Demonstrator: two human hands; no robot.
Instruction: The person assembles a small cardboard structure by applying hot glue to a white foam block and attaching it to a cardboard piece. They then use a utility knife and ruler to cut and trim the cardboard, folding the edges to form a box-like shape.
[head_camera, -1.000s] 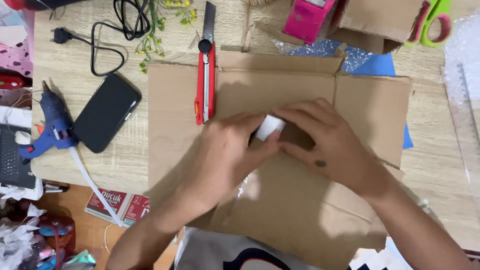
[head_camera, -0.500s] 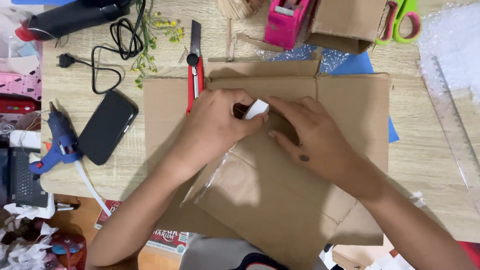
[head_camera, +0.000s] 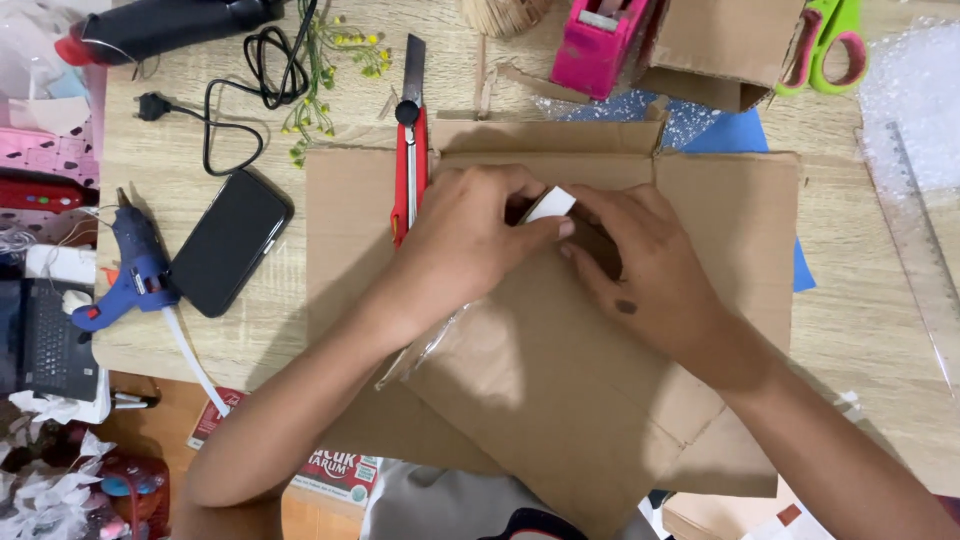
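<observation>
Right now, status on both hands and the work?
Left hand and right hand together pinching small white piece over cardboard sheet. Red utility knife lies just left of hands, untouched.

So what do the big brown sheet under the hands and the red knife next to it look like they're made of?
Brown sheet: cardboard, matte, with creased fold lines. Red utility knife: seemingly glossy plastic body, grey metal blade.
</observation>
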